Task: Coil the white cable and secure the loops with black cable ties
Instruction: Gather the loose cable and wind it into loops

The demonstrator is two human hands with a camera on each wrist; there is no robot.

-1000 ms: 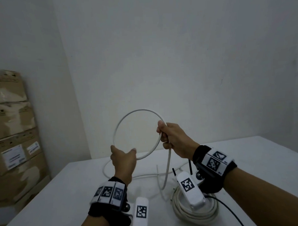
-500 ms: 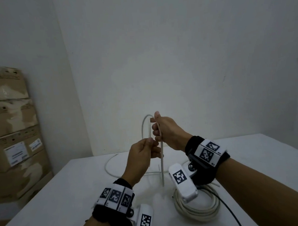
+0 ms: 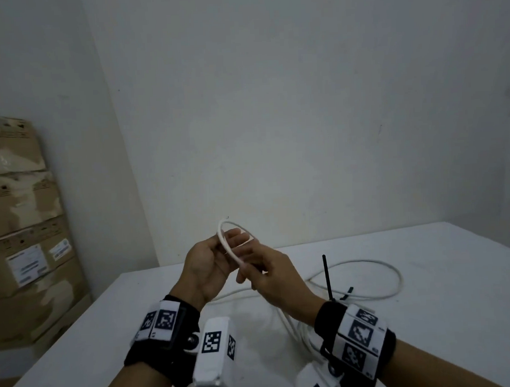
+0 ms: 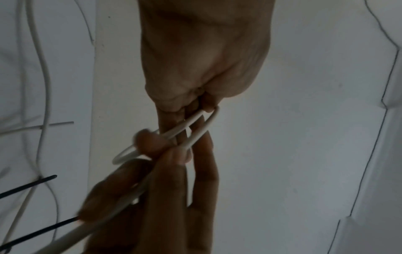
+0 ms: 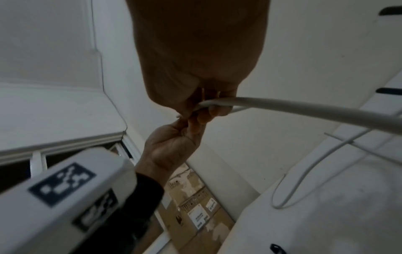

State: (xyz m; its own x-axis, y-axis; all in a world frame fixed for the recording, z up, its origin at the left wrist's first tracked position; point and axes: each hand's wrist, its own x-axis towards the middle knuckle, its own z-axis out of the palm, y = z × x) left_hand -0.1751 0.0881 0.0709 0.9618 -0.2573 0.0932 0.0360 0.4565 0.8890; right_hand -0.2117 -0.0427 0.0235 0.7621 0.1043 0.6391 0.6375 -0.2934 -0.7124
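Above the table, both hands meet on a small loop of the white cable [image 3: 224, 238]. My left hand [image 3: 231, 241], palm turned up, pinches the loop between thumb and fingers. Just right of it, my right hand [image 3: 248, 274] grips the same cable [image 5: 293, 106], which trails down to the table. In the left wrist view the loop [image 4: 195, 128] crosses the fingers of both hands, blurred. More of the cable [image 3: 393, 275] lies in a wide curve on the table. Black cable ties [image 3: 327, 275] show near my right wrist, one pointing up.
The white table [image 3: 443, 316] meets a white wall behind. Stacked cardboard boxes [image 3: 21, 227] stand on the left beside the table. More white cable turns [image 3: 294, 320] lie under my right forearm.
The wide raised loop has shrunk to a small one. Both hands have come together and dropped lower, with the left hand now at the loop beside the right.
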